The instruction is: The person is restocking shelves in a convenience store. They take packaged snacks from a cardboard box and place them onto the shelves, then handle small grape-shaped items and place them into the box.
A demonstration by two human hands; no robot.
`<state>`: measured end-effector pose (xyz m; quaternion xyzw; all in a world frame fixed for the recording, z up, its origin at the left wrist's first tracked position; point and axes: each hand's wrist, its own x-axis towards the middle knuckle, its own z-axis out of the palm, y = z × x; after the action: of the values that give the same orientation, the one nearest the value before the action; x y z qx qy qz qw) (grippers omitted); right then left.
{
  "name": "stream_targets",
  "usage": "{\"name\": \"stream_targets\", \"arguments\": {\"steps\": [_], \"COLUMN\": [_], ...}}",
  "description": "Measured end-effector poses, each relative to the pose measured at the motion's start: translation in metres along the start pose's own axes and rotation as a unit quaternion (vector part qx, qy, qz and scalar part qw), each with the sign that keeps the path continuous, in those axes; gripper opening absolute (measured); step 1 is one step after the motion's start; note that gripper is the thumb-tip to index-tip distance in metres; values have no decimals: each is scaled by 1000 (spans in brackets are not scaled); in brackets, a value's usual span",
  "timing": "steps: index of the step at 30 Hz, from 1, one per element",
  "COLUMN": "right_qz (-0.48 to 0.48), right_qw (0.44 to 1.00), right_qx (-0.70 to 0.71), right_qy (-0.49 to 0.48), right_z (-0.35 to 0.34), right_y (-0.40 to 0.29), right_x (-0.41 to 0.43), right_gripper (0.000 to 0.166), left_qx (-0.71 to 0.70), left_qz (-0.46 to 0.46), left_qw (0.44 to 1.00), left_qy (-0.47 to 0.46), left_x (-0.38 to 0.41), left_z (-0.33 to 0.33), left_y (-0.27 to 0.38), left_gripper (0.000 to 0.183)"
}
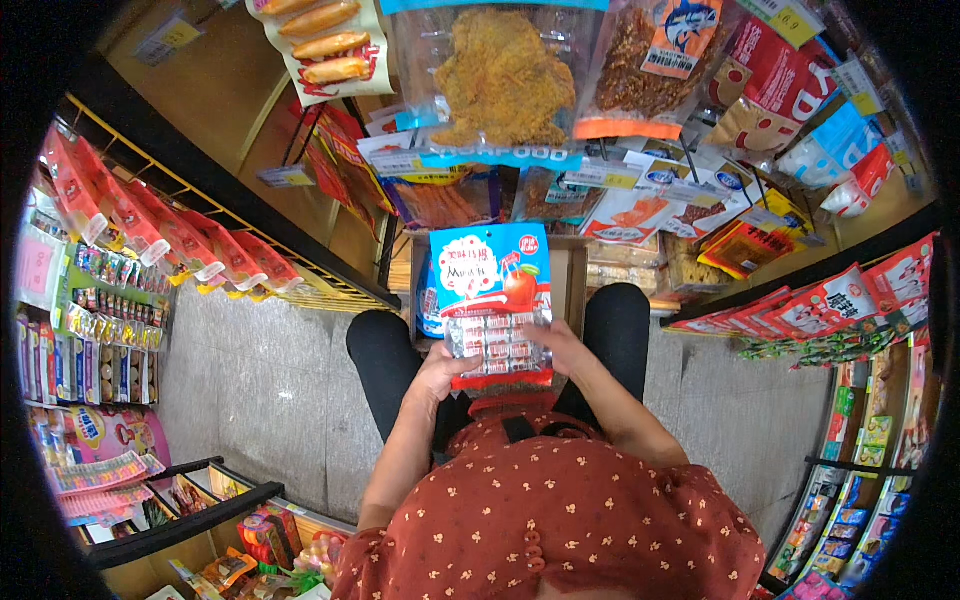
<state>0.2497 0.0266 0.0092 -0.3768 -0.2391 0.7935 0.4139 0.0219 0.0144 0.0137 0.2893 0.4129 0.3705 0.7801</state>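
Both hands hold one blue, white and red snack packet in front of my body, its printed face up. A clear window in its lower half shows rows of small wrapped pieces. My left hand grips the lower left edge, thumb on the front. My right hand grips the right edge, its fingers partly blurred. Beneath the packet stands an open cardboard box between my knees. Another blue packet shows inside the box at its left; the rest of the contents are hidden behind the held packet.
Hanging snack bags fill the rack ahead, with price tags below them. Red packets hang from a yellow wire rack at left, and more red packets at right. Stocked shelves and a low display flank the grey tiled floor.
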Motion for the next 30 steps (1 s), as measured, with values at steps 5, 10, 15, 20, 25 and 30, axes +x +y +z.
{"name": "stream_targets", "arguments": {"steps": [5, 10, 15, 20, 25, 30], "right_qz": [-51, -112, -82, -240, -318, -408], "right_qw": [990, 916, 864, 902, 871, 833], "right_qx": [-121, -375, -493, -358, -374, -372], "right_qy": [57, 88, 59, -5, -13, -17], "right_z": [22, 47, 82, 130, 153, 200], "right_y": [-1, -25, -65, -120, -182, -256], "right_x": [-17, -38, -61, -87, -112, -130], "right_gripper": [31, 31, 43, 43, 37, 31], "left_qx": [-3, -142, -237, -126, -155, -204], "left_qz": [0, 33, 67, 89, 67, 39], "left_qw": [999, 989, 968, 987, 986, 978], "left_qy": [35, 20, 43, 34, -8, 16], "left_x": [2, 15, 21, 35, 22, 17], "left_z": [-2, -19, -30, -45, -33, -25], "left_y": [-4, -18, -19, -29, -15, -11], "left_gripper": [35, 49, 52, 61, 46, 46]}}
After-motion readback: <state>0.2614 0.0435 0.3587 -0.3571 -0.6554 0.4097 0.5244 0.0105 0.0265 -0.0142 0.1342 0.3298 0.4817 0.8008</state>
